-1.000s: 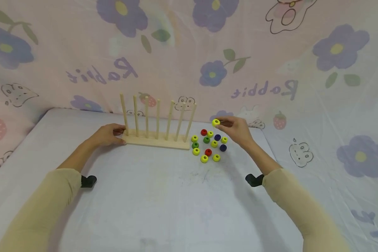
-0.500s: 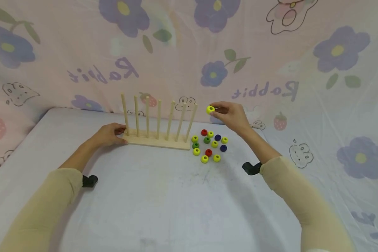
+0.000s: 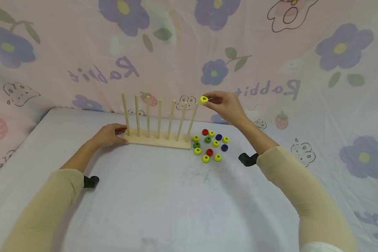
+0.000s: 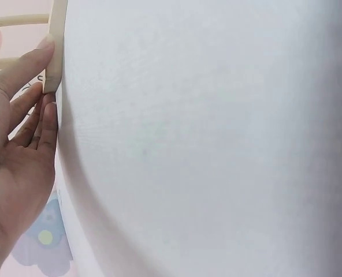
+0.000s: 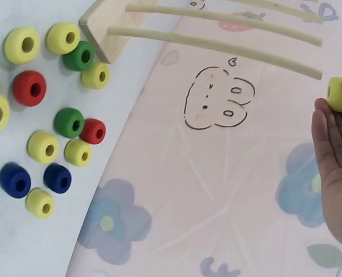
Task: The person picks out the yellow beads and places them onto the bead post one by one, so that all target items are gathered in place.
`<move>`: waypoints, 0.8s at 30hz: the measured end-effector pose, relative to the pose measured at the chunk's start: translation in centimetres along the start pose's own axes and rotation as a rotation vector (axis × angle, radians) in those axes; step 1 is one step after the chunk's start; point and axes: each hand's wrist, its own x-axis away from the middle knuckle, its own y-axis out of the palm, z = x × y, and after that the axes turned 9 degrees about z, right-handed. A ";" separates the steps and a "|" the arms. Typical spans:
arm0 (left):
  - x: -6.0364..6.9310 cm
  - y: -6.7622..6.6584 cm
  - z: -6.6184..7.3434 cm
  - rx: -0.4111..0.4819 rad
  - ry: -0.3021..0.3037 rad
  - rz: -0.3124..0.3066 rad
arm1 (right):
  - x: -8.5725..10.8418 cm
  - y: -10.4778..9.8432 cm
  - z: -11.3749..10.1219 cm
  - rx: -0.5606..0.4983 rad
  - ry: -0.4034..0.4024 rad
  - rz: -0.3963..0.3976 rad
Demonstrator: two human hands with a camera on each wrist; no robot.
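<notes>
Backdrop: pink fabric, purple flowers, mirrored "Rabbit" lettering | table: white-covered | light: soft

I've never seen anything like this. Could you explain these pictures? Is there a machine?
No machine shows, only a person's bare left hand and right hand. The wide view comes from a camera on the head; the closer two from one on each wrist. A pale wooden stand with seven upright pegs rests on a white surface. Right of it lie thirteen round, holed beads: seven yellow ones, two red ones, two green ones and two dark blue ones. The left hand holds the stand's end; the right pinches another yellow bead near the end peg's tip.
</notes>
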 end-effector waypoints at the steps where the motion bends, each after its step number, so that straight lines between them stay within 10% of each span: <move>1: 0.0 0.0 0.0 -0.001 -0.003 0.000 | -0.2 0.1 -0.2 -0.002 -0.002 -0.005; 24: 0.3 -0.1 0.4 0.040 -0.008 -0.007 | -4.0 3.6 -3.9 -0.111 -0.062 -0.106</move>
